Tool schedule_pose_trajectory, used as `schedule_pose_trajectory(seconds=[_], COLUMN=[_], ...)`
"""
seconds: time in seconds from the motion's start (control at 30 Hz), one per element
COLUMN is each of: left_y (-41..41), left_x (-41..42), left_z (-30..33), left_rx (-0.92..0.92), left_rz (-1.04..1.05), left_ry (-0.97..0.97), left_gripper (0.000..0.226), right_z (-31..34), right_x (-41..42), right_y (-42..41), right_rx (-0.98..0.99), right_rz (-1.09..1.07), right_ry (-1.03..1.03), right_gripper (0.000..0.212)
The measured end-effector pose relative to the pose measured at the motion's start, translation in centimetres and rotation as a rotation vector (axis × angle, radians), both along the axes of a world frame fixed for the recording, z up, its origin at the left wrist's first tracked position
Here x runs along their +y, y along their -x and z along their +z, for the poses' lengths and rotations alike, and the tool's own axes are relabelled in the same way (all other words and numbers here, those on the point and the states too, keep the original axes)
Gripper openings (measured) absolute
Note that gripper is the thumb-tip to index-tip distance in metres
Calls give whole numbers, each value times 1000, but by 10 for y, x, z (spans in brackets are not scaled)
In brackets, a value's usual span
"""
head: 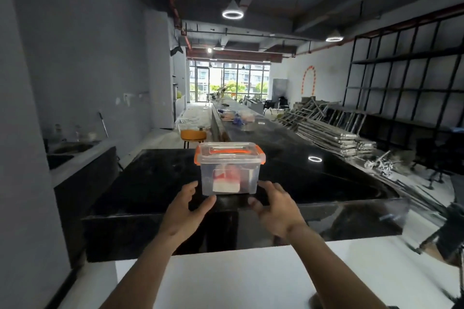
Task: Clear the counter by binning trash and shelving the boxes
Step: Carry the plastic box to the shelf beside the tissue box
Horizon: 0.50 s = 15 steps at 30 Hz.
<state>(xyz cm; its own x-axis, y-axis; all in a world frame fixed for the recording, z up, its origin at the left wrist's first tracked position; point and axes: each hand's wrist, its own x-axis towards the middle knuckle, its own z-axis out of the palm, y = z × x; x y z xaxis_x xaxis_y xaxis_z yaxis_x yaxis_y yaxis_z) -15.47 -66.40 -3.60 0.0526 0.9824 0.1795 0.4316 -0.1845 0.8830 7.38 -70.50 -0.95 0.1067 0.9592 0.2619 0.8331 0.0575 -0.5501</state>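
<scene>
Here the clear storage box (229,169), its lid clipped down with orange latches and red-and-white contents showing through the wall, stands upright near the front edge of the black desk (155,183). My left hand (187,211) and right hand (277,208) flank its base, fingers spread and released, just beside the box; whether they touch it I cannot tell. Black shelving (406,78) lines the right-hand wall.

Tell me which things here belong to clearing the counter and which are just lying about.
Part of the job:
clear box with orange latches
black counter
left hand
right hand
clutter farther down the counter

Just lying about:
orange stool
stacked metal frames
sink
</scene>
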Motion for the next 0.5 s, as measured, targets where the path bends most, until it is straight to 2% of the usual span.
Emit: schedule_pose_trajectory(seconds=[0.13, 0.27, 0.4, 0.5], left_y=[-15, -15, -11, -13], left_x=[60, 107, 148, 171], left_z=[18, 21, 21, 21], left_rx=[-255, -454, -597, -665], left_rz=[124, 236, 278, 246], left_ry=[39, 125, 179, 200], left_gripper=[80, 77, 78, 77], right_z=[14, 13, 9, 4], right_x=[75, 141, 189, 211], right_y=[-32, -47, -52, -51], right_rx=[182, 561, 911, 991], right_rz=[-84, -205, -204, -169], right_ry=[-68, -25, 56, 106], right_gripper=[60, 75, 86, 94])
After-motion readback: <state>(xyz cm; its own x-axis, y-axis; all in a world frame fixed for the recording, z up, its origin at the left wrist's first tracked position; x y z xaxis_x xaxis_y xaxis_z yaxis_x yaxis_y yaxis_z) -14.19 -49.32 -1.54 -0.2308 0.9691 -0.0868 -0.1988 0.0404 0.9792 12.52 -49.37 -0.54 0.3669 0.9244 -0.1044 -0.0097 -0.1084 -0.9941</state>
